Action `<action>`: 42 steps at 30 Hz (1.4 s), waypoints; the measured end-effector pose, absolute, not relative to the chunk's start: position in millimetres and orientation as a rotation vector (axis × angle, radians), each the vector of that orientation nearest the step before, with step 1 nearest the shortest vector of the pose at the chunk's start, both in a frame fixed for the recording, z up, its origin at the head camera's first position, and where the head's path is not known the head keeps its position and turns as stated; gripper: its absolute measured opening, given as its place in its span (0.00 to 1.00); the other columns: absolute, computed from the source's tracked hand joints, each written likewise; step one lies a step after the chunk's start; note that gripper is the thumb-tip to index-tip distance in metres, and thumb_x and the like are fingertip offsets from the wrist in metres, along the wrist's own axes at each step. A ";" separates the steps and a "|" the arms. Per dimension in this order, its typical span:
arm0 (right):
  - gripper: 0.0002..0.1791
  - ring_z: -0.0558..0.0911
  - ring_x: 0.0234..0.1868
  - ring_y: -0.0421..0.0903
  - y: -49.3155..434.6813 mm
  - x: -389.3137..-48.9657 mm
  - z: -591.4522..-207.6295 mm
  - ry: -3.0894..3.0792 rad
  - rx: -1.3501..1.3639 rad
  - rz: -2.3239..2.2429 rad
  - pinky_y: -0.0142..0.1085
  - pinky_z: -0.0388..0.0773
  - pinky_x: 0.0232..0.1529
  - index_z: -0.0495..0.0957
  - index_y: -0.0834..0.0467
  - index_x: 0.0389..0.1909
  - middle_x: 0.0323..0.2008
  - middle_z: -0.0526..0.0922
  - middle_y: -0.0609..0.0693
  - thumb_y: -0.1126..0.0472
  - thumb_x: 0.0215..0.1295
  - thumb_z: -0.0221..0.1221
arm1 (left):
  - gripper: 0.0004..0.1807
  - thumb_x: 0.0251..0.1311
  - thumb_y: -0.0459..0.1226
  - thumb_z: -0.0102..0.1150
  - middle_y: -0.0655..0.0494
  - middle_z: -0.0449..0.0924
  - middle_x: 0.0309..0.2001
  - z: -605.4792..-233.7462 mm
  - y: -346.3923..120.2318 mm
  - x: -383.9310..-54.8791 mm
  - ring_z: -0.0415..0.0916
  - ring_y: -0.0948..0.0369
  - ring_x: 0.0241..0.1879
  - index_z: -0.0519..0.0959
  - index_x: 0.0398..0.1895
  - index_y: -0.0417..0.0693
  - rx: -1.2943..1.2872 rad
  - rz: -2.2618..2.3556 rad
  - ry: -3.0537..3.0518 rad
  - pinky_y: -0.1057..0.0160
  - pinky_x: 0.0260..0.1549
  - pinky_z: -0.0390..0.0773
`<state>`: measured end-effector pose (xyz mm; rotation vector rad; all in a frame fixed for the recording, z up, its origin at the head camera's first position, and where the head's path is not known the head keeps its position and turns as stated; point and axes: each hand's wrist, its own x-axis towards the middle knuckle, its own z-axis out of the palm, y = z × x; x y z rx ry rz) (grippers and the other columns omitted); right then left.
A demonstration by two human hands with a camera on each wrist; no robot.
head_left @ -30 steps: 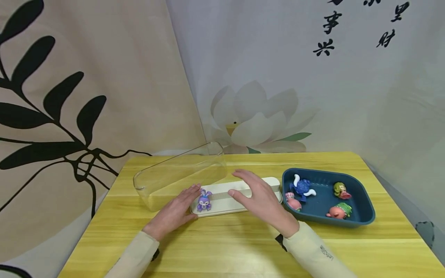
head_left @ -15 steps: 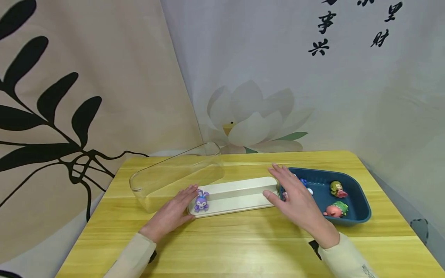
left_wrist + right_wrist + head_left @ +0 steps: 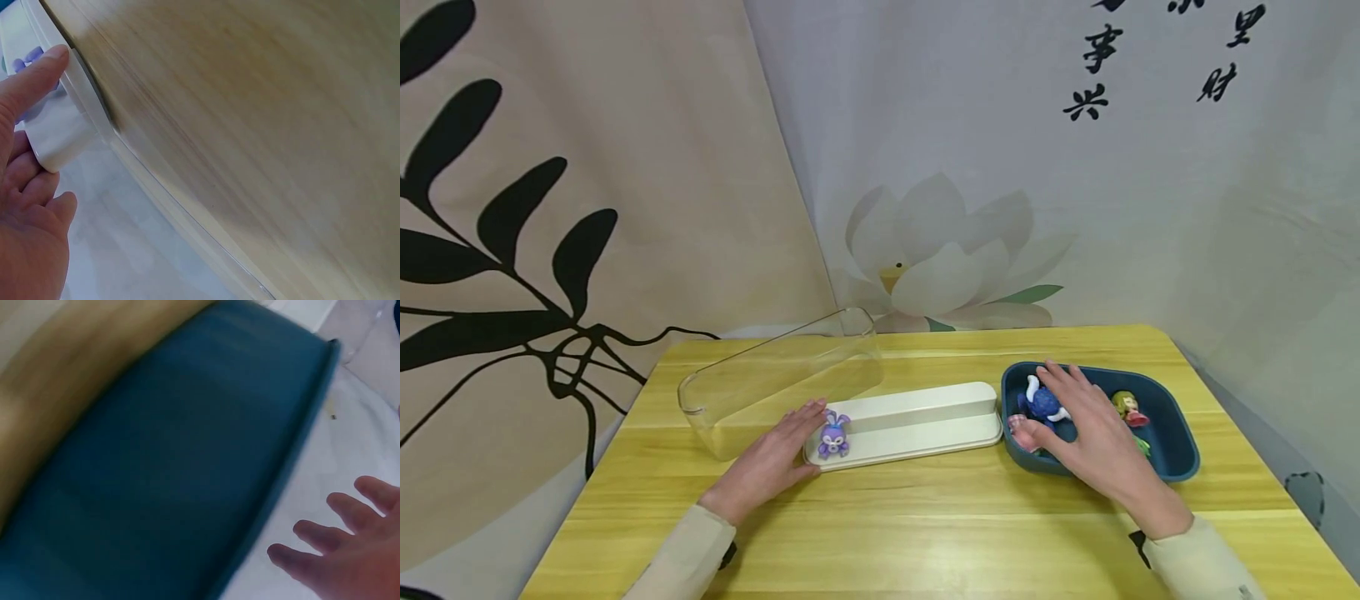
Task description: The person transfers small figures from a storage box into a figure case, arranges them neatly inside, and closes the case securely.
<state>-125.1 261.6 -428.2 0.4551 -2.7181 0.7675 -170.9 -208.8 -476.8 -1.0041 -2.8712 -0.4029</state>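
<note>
My left hand (image 3: 767, 467) grips the left end of a long white tray (image 3: 925, 437), thumb on the near edge and fingers at the far side. Close to those fingers a purple bunny figurine (image 3: 834, 435) stands on the tray; in the left wrist view the thumb partly hides the white tray (image 3: 62, 125). Over the blue tub (image 3: 1183, 450) hovers my right hand (image 3: 1108, 454), fingers spread and holding nothing. Under and beside it are a blue figurine with white horns (image 3: 1042, 402), a pink figurine (image 3: 1024, 432) and a green-haired figurine (image 3: 1127, 408). A green-capped one is mostly hidden.
Behind the white tray a clear plastic cover (image 3: 775, 392) lies on the yellow wooden table (image 3: 880, 533). The tub stands right beside the tray's right end. A printed cloth backdrop (image 3: 955, 167) hangs behind the table.
My right hand has moved right, from above the white tray to over the blue tub. The left hand stays at the tray's end, and the bunny figurine has not moved on it.
</note>
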 end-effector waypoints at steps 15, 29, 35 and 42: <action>0.45 0.58 0.76 0.71 282.8 -138.5 -442.2 -2.760 0.423 0.764 0.73 0.57 0.70 0.63 0.60 0.78 0.77 0.63 0.63 0.44 0.67 0.68 | 0.46 0.55 0.40 0.79 0.45 0.59 0.79 -475.9 -209.8 -169.8 0.58 0.48 0.78 0.68 0.75 0.38 -1.004 -0.406 -2.874 0.47 0.76 0.60; 0.47 0.55 0.77 0.73 291.0 -152.1 -447.3 -2.911 0.387 0.814 0.76 0.57 0.68 0.61 0.59 0.79 0.79 0.60 0.63 0.40 0.69 0.66 | 0.46 0.55 0.41 0.79 0.46 0.59 0.80 -475.2 -210.3 -168.9 0.58 0.48 0.78 0.68 0.75 0.39 -0.996 -0.397 -2.878 0.47 0.76 0.60; 0.46 0.56 0.77 0.72 293.2 -157.7 -452.4 -2.964 0.380 0.815 0.75 0.56 0.70 0.62 0.58 0.79 0.78 0.62 0.63 0.40 0.69 0.65 | 0.46 0.55 0.41 0.79 0.46 0.59 0.79 -475.8 -209.4 -169.2 0.58 0.48 0.77 0.68 0.75 0.39 -1.003 -0.395 -2.867 0.47 0.76 0.60; 0.45 0.61 0.74 0.72 294.7 -163.0 -457.8 -2.989 0.370 0.790 0.73 0.62 0.68 0.64 0.58 0.78 0.76 0.65 0.64 0.39 0.69 0.65 | 0.46 0.55 0.41 0.79 0.47 0.58 0.80 -476.3 -208.6 -169.4 0.58 0.48 0.77 0.68 0.75 0.39 -0.992 -0.394 -2.875 0.47 0.76 0.60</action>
